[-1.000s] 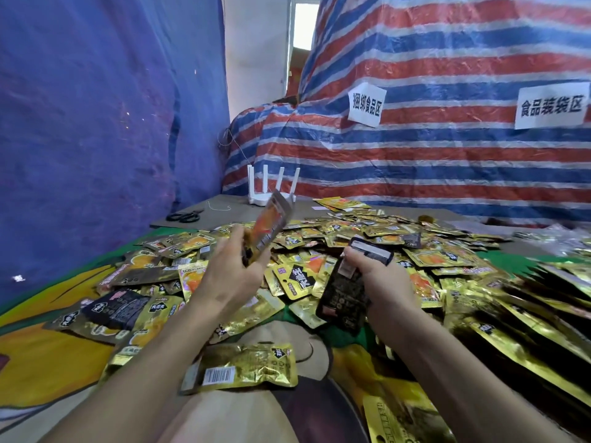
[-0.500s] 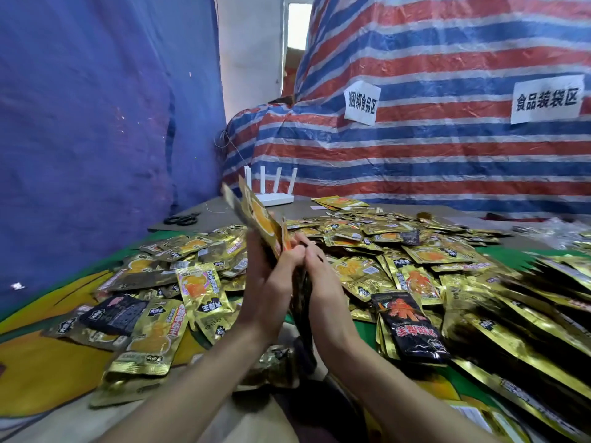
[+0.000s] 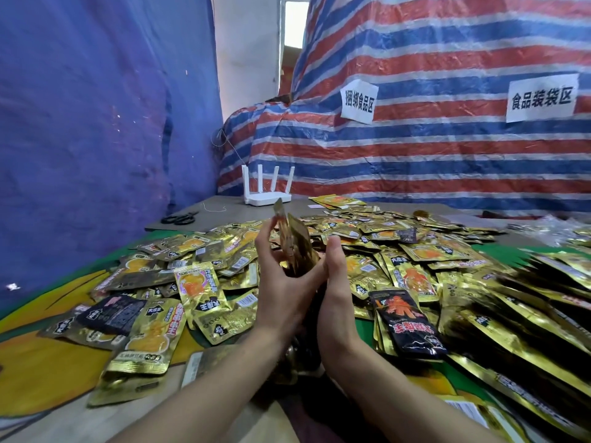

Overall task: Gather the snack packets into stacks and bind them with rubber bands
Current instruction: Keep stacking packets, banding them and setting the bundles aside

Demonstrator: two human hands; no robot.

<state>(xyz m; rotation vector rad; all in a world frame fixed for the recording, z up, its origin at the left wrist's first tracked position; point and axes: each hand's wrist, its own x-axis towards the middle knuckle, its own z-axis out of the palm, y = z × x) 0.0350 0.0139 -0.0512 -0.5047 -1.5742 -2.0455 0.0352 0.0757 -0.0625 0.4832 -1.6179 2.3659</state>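
— Where's the stack [image 3: 295, 247]?
— Upright before me, long axis vertical. My left hand [image 3: 281, 282] grips it and my right hand [image 3: 339, 282] presses flat against its side (fingers straight). A loose black packet [image 3: 406, 318] lies just right of that hand.

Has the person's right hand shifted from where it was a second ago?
Yes. The right hand swung left, closer beneath the white router, and now sits against the left hand, which holds the packet stack.
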